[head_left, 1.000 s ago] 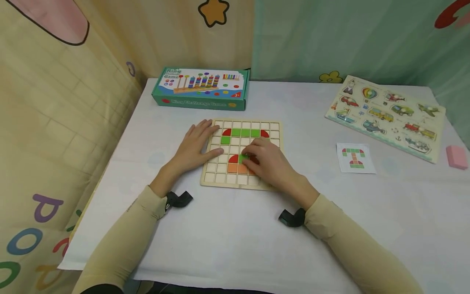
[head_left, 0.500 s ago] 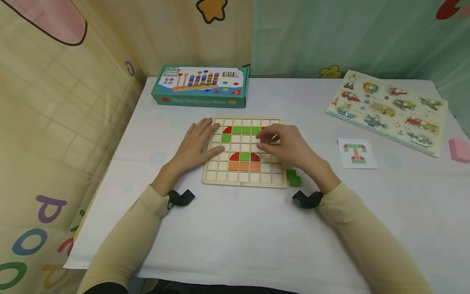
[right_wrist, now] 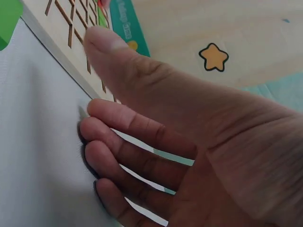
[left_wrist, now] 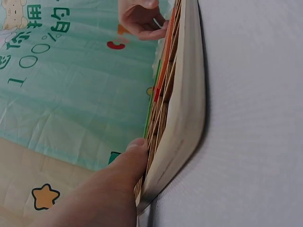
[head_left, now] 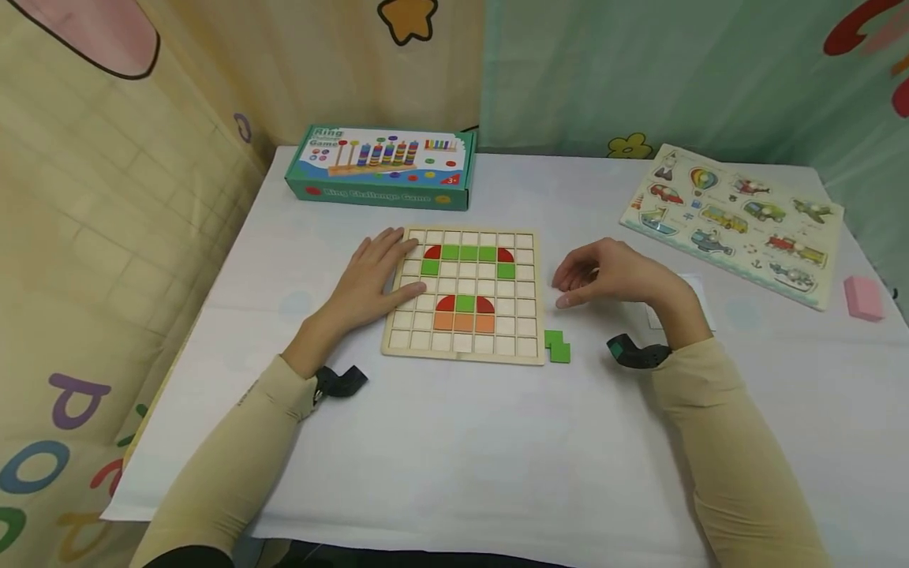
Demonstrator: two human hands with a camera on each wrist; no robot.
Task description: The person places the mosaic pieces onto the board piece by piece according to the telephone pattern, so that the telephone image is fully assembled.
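A wooden grid board [head_left: 521,327] lies flat on the white table. Red quarter-round tiles [head_left: 485,304], green squares [head_left: 469,252] and orange squares [head_left: 464,323] sit in its cells. My left hand [head_left: 369,276] rests spread along the board's left side, its thumb [left_wrist: 135,153] on the edge in the left wrist view. To the right of the board, my right hand [head_left: 618,272] hovers with loosely bent fingers [right_wrist: 137,125] and nothing between them. Two loose green squares [head_left: 559,353] lie together beside the board's lower right corner.
A white card [head_left: 699,290] lies mostly hidden behind my right wrist. Behind the board is a green Ring Challenge Game box [head_left: 379,167]. At the back right lie a vehicle picture board [head_left: 738,225] and a pink block [head_left: 864,298].
My right hand has let go of a green square in the lower pattern, passed over the upper right tiles, then moved right off the board. A green square shows under the upper right red tile.
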